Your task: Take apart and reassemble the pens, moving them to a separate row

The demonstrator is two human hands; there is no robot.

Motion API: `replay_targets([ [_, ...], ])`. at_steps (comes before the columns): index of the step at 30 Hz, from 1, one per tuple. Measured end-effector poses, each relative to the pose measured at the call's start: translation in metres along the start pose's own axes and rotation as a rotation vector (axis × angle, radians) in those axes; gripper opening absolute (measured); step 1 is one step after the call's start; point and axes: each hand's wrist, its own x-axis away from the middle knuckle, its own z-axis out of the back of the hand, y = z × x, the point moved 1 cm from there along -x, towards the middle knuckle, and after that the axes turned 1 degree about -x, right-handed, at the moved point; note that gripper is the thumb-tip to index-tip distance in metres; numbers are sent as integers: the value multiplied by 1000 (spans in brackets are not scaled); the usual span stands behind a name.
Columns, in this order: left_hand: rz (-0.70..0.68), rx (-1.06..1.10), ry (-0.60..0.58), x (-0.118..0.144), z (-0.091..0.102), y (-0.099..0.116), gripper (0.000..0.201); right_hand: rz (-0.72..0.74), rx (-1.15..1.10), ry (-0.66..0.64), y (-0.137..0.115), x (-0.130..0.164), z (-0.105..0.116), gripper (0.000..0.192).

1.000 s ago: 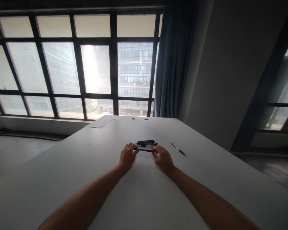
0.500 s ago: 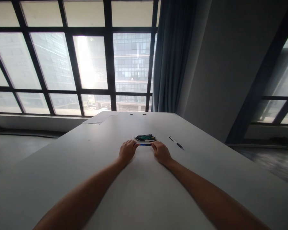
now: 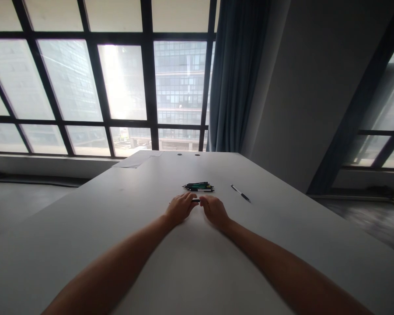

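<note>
A slim dark pen [image 3: 196, 201] lies crosswise in my left hand [image 3: 181, 207], whose fingers are closed round it. One thin end pokes out to the left of that hand. At the pen's right end, the fingertips of my right hand [image 3: 214, 209] are pinched together; they cover that end. Just beyond both hands a pile of several pens [image 3: 198, 187], dark with some green parts, lies on the white table [image 3: 190, 262]. A single white and black pen [image 3: 240, 193] rests at a slant to the right, apart from the pile.
Sheets of paper [image 3: 133, 162] lie at the table's far left corner. Two dark round holes [image 3: 197, 155] are near the far edge. Behind the table stand large windows [image 3: 180, 83], a blue-grey curtain [image 3: 231, 87] and a grey wall [image 3: 301, 87].
My hands have come closer together and slightly nearer to me. The blue stretch of pen between them is now hidden, and a thin end shows left of my left hand.
</note>
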Motion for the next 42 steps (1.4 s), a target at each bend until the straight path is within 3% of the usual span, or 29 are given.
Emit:
replay_targets([
  [7,18,-52,-93,3,3,1,32,32,-85,-121,5,0,-1,52],
  [13,48,-67,-162,3,4,2,33,63,-32,-120,7,-2,-2,46],
  [20,76,-70,-157,4,3,1,34,175,-27,-104,9,-3,0,34],
  [23,94,-55,-125,5,3,0,32,155,-104,-43,8,-3,0,25],
  [29,101,-40,-93,5,2,-1,29,-2,-129,-61,8,-4,-2,40],
  [31,104,-41,-92,5,1,-2,27,-1,-111,-63,8,-4,-3,34],
  [33,107,-41,-88,5,1,-3,27,32,-119,-41,8,-4,-3,16],
  [40,108,-68,-114,4,0,-3,28,-3,-149,-83,8,-5,-3,29],
  [42,111,-72,-114,4,1,-3,28,19,-165,-68,9,-5,-4,16],
])
